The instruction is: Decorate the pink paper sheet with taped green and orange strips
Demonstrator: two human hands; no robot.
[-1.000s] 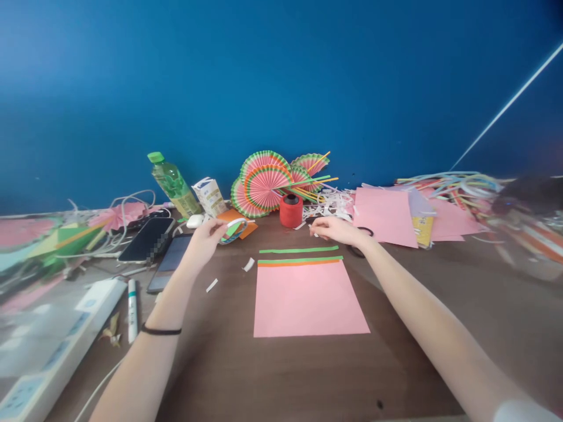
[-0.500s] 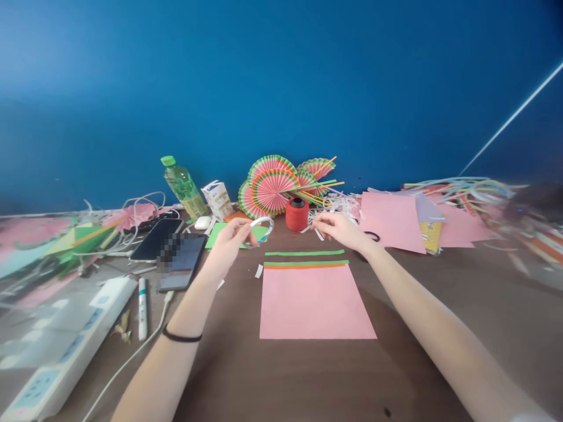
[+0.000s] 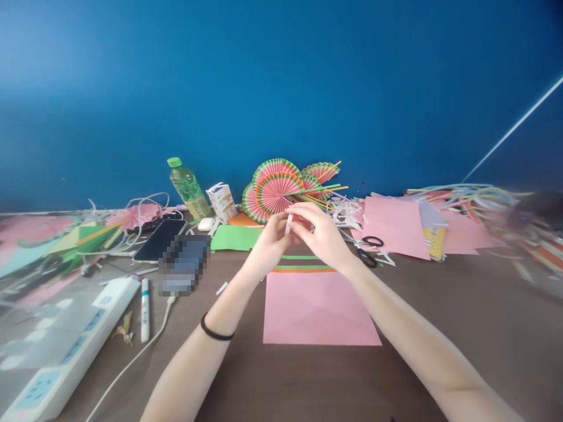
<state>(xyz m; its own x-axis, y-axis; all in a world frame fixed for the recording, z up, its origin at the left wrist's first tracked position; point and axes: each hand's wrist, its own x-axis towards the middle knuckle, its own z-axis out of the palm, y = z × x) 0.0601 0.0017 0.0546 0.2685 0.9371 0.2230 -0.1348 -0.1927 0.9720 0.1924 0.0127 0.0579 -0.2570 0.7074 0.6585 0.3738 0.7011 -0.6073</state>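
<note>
My left hand (image 3: 273, 239) grips a narrow white roll of tape (image 3: 289, 224), now seen edge-on and mostly covered by fingers. My right hand (image 3: 321, 233) meets it from the other side, its fingers closed on the roll too. Below both hands lies a pink sheet of paper (image 3: 321, 308), with an orange strip (image 3: 303, 271) and a green strip along its far edge. Another loose green strip (image 3: 301, 257) sits just beyond, partly behind my fingers. Black-handled scissors (image 3: 372, 241) rest to the right of my right hand.
Pleated paper fans (image 3: 278, 187) lean against the blue wall. At the left are a green bottle (image 3: 189, 187), a small carton (image 3: 222, 201), a phone (image 3: 160, 240), a marker (image 3: 145, 310) and a power strip (image 3: 83, 346). Pink sheets (image 3: 396, 225) and paper strips lie at the right.
Both hands have come together over the far edge of the pink sheet. The tape roll has moved right and turned edge-on. My right hand has moved left, onto the roll.
</note>
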